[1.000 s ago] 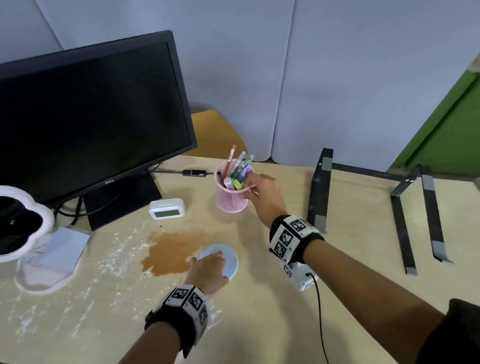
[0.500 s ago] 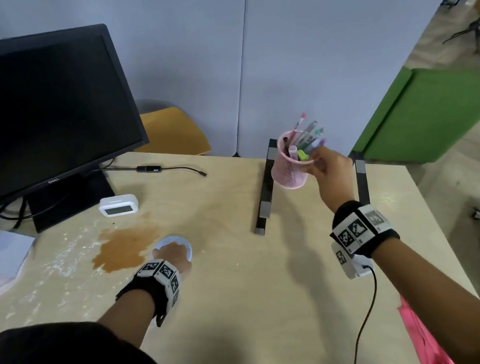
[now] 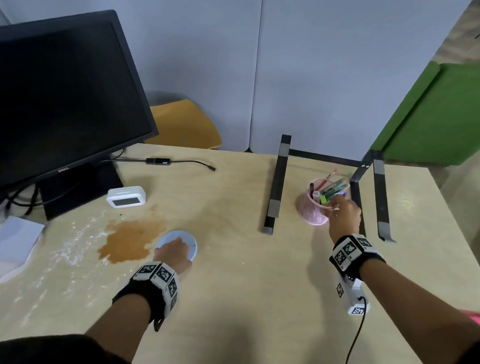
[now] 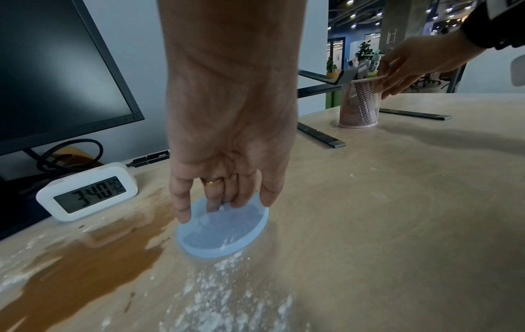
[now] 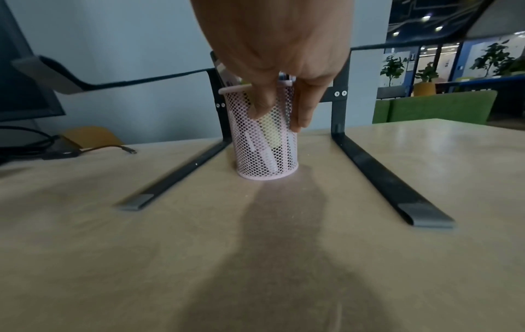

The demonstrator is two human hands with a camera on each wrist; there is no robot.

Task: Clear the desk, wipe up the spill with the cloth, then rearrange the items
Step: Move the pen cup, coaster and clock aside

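Right hand (image 5: 279, 89) grasps the rim of the pink wire-mesh pen cup (image 5: 265, 143), which stands upright on the tabletop (image 3: 261, 299) between the two rails of the black metal laptop stand (image 5: 378, 166). Judged light, stiff but top-heavy with pens; best held at rim or mid-wall. Left hand (image 4: 227, 139) has curled fingertips pinching the far edge of the pale blue round coaster (image 4: 223, 231), beside the brown spill (image 3: 130, 239). Coaster looks thin, flat, possibly slick from white powder (image 4: 224, 298): lift by edge.
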